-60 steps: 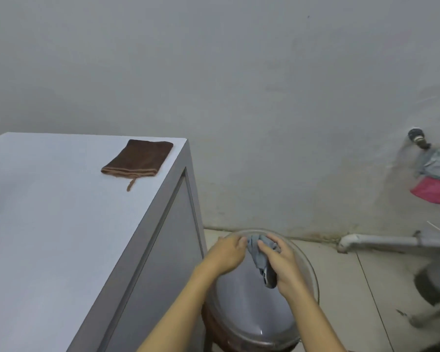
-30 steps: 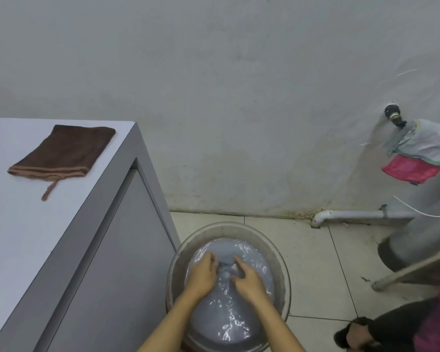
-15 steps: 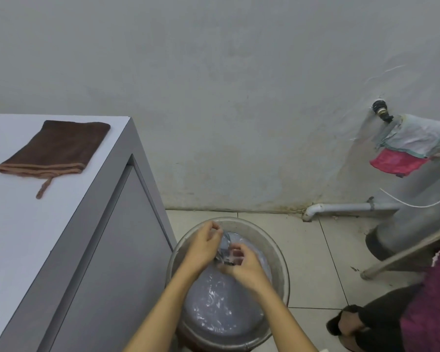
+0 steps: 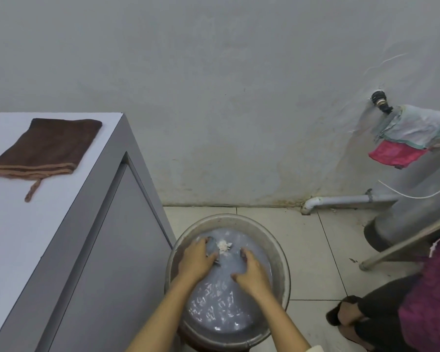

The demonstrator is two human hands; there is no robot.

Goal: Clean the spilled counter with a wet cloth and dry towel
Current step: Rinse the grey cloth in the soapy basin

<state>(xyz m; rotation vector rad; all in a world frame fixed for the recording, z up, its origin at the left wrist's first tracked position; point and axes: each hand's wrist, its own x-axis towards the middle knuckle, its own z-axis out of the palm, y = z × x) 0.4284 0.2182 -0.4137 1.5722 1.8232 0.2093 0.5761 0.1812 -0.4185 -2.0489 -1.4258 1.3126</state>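
A round metal basin [image 4: 277, 252] of cloudy water stands on the floor beside the grey counter [image 4: 23, 237]. Both my hands are in the water. My left hand [image 4: 196, 260] and my right hand [image 4: 252, 273] grip a grey wet cloth [image 4: 214, 247] that lies mostly under the surface between them, with a bit of white foam on it. A folded brown dry towel [image 4: 46, 146] lies on the counter's far right corner, its loop hanging toward me.
A tap [image 4: 380, 102] sticks out of the wall at the right, with cloths [image 4: 412, 138] draped beside it. A white pipe [image 4: 341, 199] runs along the wall base. Another person's leg and sandalled foot [image 4: 348, 313] are on the tiled floor at the right.
My hands held the grey cloth above the basin, dipped it, raised it a little, and now press it back under the water. The view has swung right and down.
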